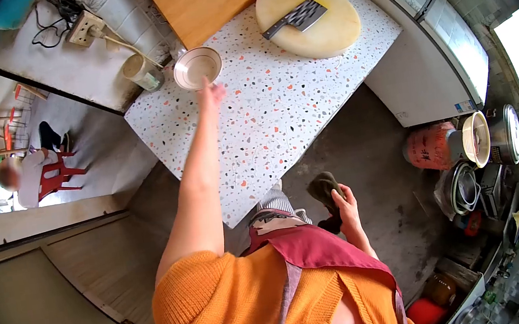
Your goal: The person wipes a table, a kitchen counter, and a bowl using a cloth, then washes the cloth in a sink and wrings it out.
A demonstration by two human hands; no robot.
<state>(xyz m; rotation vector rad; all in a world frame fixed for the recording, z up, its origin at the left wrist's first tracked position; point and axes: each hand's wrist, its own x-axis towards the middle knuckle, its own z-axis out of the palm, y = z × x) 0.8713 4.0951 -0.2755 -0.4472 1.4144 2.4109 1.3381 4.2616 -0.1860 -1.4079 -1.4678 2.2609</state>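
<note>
My left hand (211,93) reaches over the speckled table to the near rim of a white bowl (194,67) with a dark band. Its fingers pinch that rim, though they are small and slightly blurred. Low beside the table's front edge, my right hand (347,208) grips a dark cloth (324,187), bunched and hanging above the floor. A cleaver (304,16) lies flat on the round cutting board (339,30) at the back of the table, apart from both hands.
Left of the bowl stands a cloudy jar (143,74), below a power strip (86,29) with cords. A white fridge (423,85) borders the table on the right. Buckets (476,140) and pots line the right wall. Through the doorway, a person (28,176) sits on a red chair (59,175).
</note>
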